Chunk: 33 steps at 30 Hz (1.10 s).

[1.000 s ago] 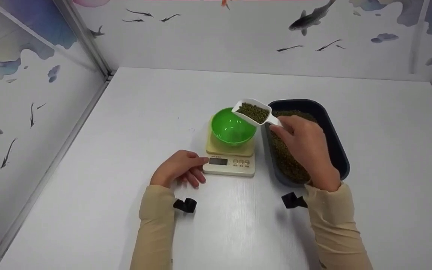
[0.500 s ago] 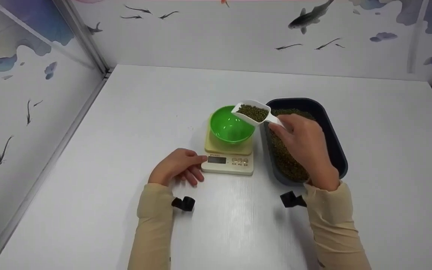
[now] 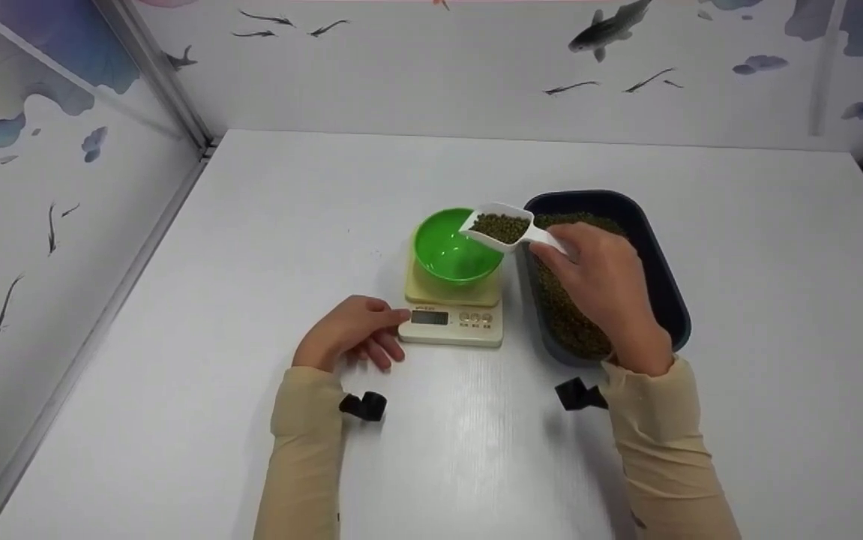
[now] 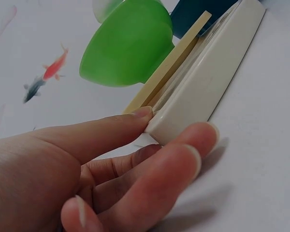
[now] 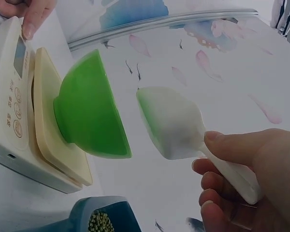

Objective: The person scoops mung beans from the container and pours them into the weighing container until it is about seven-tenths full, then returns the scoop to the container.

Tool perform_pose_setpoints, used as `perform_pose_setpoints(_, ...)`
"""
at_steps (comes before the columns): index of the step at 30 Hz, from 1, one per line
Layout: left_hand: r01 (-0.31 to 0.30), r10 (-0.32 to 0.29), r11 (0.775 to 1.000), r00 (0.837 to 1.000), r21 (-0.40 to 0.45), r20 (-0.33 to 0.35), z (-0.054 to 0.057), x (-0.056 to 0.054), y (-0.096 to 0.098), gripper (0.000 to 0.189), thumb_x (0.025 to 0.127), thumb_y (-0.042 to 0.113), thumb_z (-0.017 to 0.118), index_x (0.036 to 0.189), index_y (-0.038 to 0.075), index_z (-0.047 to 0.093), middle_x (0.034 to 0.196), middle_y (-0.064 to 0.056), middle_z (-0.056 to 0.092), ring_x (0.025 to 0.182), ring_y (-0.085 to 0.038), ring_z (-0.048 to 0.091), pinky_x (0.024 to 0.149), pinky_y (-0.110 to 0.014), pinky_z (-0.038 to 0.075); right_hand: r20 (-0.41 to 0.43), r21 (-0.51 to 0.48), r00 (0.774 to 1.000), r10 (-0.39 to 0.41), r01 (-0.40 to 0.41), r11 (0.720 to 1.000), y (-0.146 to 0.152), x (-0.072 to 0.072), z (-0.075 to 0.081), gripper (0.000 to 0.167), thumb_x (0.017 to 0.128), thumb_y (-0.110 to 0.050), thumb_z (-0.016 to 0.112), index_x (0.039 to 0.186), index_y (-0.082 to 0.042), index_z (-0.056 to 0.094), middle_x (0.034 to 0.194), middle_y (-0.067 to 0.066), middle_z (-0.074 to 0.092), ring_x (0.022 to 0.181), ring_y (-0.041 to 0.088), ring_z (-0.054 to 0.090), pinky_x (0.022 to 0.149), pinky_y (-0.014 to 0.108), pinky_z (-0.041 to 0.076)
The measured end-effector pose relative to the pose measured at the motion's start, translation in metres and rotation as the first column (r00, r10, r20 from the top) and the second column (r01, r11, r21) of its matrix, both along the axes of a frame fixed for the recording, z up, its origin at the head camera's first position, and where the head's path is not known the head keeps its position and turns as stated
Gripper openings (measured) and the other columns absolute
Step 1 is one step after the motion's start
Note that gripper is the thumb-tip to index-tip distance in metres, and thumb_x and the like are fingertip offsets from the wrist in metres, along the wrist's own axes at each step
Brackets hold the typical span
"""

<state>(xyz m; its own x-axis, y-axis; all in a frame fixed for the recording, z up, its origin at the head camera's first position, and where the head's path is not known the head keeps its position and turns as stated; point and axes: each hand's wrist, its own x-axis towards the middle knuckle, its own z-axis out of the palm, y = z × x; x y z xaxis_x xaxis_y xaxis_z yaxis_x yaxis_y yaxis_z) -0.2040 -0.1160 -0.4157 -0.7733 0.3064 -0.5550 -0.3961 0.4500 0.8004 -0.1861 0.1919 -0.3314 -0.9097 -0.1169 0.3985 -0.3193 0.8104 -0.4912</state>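
In the head view my right hand (image 3: 602, 281) grips the handle of a white scoop (image 3: 540, 236) that is heaped with small green beans (image 3: 501, 227), likely mung beans. The scoop hangs over the right rim of a green bowl (image 3: 455, 251), apart from it in the right wrist view. That bowl stands on the cream platform of a kitchen scale (image 3: 452, 335), and its visible inside holds no beans. My left hand (image 3: 356, 330) lies at the scale's left front corner. Its thumb (image 4: 130, 123) touches the corner beside the display, while the other fingers are loosely bent.
Right of the scale stands a dark blue tub (image 3: 663, 289) filled with more green beans, partly hidden under my right hand. Walls printed with fish bound the white table (image 3: 289, 202) at the back and left. Black straps (image 3: 364, 406) stick out from both sleeves.
The scoop sits slightly lower against the bowl than a second ago, still loaded. The whole view has shifted a little; my left hand keeps its place at the scale.
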Motion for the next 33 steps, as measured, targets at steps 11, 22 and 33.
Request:
perform_pose_setpoints(11, 0.011, -0.011, 1.0, 1.0, -0.005, -0.009, 0.005, 0.001, 0.001, 0.044, 0.08, 0.046, 0.061, 0.093, 0.004, 0.059, 0.078, -0.016, 0.067, 0.062, -0.028, 0.065, 0.041, -0.024, 0.039, 0.019, -0.001, 1.0, -0.014, 0.014, 1.0, -0.002, 0.0, -0.001, 0.042, 0.084, -0.042, 0.057, 0.104, -0.005, 0.065, 0.099, 0.009, 0.064, 0.083, 0.024, 0.06, 0.072, 0.041, 0.046)
perform_pose_setpoints(22, 0.023, -0.023, 0.999, 1.0, -0.023, 0.001, 0.035, 0.014, 0.008, 0.033, 0.088, 0.032, 0.055, 0.095, 0.0, 0.058, 0.081, -0.019, 0.066, 0.066, -0.029, 0.066, 0.046, -0.025, 0.042, 0.002, -0.001, 1.0, -0.021, 0.021, 1.0, -0.005, 0.001, 0.0, 0.039, 0.083, -0.039, 0.06, 0.103, -0.006, 0.065, 0.099, 0.009, 0.065, 0.084, 0.024, 0.06, 0.073, 0.04, 0.046)
perform_pose_setpoints(33, 0.023, -0.023, 1.0, 1.0, -0.008, 0.003, 0.036, 0.013, 0.007, 0.035, 0.088, 0.032, 0.056, 0.095, -0.001, 0.058, 0.082, -0.02, 0.066, 0.064, -0.028, 0.066, 0.047, -0.024, 0.043, -0.013, -0.011, 1.0, -0.011, 0.011, 1.0, -0.006, 0.002, 0.003, 0.039, 0.082, -0.037, 0.062, 0.104, -0.005, 0.065, 0.1, 0.009, 0.065, 0.087, 0.024, 0.061, 0.075, 0.04, 0.046)
